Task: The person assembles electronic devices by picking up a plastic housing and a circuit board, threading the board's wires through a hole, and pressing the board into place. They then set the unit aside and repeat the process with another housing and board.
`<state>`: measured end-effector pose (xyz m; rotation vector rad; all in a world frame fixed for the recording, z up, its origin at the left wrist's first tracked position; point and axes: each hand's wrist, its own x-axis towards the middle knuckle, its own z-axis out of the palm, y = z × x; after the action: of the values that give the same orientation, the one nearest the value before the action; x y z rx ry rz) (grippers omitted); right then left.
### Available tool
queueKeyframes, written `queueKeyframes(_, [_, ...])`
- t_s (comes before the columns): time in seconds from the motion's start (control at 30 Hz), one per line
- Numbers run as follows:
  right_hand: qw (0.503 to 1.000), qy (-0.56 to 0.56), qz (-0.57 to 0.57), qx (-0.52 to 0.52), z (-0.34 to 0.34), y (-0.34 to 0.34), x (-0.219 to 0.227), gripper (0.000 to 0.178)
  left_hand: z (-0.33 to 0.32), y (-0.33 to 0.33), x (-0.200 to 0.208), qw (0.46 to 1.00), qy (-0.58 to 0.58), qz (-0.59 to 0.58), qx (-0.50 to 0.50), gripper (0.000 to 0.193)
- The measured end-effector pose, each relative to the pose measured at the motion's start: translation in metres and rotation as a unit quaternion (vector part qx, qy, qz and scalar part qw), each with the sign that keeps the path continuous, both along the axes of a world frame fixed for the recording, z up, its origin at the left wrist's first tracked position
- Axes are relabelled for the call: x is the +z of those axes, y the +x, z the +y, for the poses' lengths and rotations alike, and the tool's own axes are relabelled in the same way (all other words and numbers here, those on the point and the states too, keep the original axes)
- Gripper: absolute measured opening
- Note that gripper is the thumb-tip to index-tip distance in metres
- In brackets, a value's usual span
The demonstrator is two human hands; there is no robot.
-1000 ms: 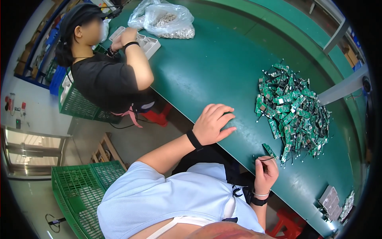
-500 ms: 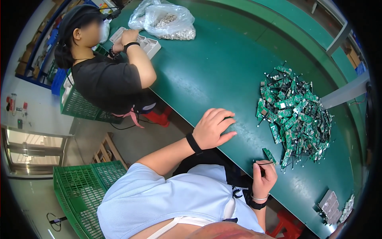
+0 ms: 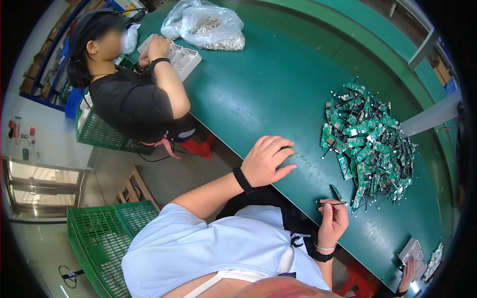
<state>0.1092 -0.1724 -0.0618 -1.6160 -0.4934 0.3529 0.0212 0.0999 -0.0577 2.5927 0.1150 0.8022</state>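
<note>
A small green circuit board [image 3: 337,192] with a thin black wire is pinched between the thumb and fingers of my right hand [image 3: 333,221], just over the table's near edge. The board is tilted and seen almost edge-on. My left hand [image 3: 268,161] hovers at or rests on the table edge, fingers apart and slightly bent, with nothing in it. Beyond my right hand lies a big heap of similar green circuit boards [image 3: 370,144], tangled with black wires.
On the green table [image 3: 248,99], a co-worker [image 3: 129,94] handles a white compartment tray [image 3: 186,59] beside clear bags of small parts [image 3: 213,30]. Another person's hand [image 3: 408,273] touches a grey tray [image 3: 410,251]. Green crates [image 3: 99,248] stand left of me.
My right hand has turned slightly, tipping the circuit board nearer edge-on. Another person's hand has come in at the grey tray. The co-worker's arms have shifted a little; my left hand stays put.
</note>
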Motion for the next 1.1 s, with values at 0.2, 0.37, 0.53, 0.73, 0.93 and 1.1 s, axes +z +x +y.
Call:
queueKeyframes(0.2, [0.997,0.030,0.068,0.001,-0.0007,-0.0002,-0.0040,0.007,-0.0001,-0.0009,0.0002,1.000,0.001,0.000,0.003,0.035])
queueKeyframes(0.37, [0.999,-0.011,0.028,0.014,-0.0048,-0.0001,-0.0082,0.005,-0.0009,-0.0003,0.0017,1.000,0.007,0.005,0.000,0.032])
queueKeyframes(0.53, [0.999,-0.026,0.005,0.019,-0.0055,0.0000,-0.0106,0.007,-0.0015,-0.0005,0.0011,1.000,0.005,0.004,0.000,0.033])
queueKeyframes(0.73, [1.000,-0.028,-0.009,-0.004,-0.0023,-0.0010,-0.0096,0.008,-0.0004,0.0001,-0.0001,1.000,0.004,0.001,0.001,0.034])
queueKeyframes(0.93, [0.999,-0.039,-0.030,0.013,-0.0019,-0.0009,-0.0057,0.008,-0.0002,0.0000,0.0018,1.000,0.000,0.001,0.003,0.034])
queueKeyframes(1.1, [0.998,-0.055,-0.036,0.017,-0.0026,-0.0020,-0.0052,0.008,-0.0015,-0.0009,0.0019,1.000,0.001,0.007,0.003,0.032])
